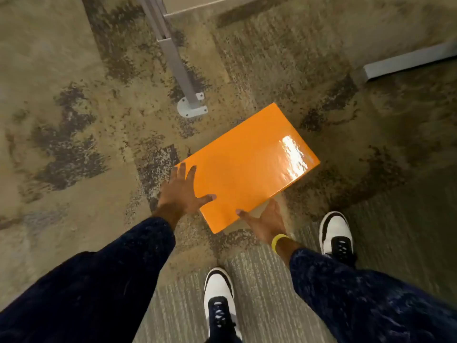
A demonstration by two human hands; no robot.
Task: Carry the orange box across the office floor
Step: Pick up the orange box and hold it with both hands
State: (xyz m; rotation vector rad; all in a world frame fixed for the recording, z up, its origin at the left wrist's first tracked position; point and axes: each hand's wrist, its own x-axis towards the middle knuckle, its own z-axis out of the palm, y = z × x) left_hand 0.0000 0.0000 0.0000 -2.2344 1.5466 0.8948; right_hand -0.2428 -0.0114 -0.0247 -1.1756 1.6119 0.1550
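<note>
While the orange box (247, 167) sits low over the carpet (74, 120), near a desk leg (176, 63), whether lifted or resting can't be told. Head view: left hand (181, 191) spread, fingers on the left edge, thumb on top; right hand (265, 222) open at the near-right edge w/ thumb on top, prob. bracing both sides for a level carry.

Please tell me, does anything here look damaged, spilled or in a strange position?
Nothing looks damaged or spilled. The orange box sits at an angle to the metal desk leg, with the left hand and right hand at its near corner. The dark patches seem to be the carpet pattern.
</note>
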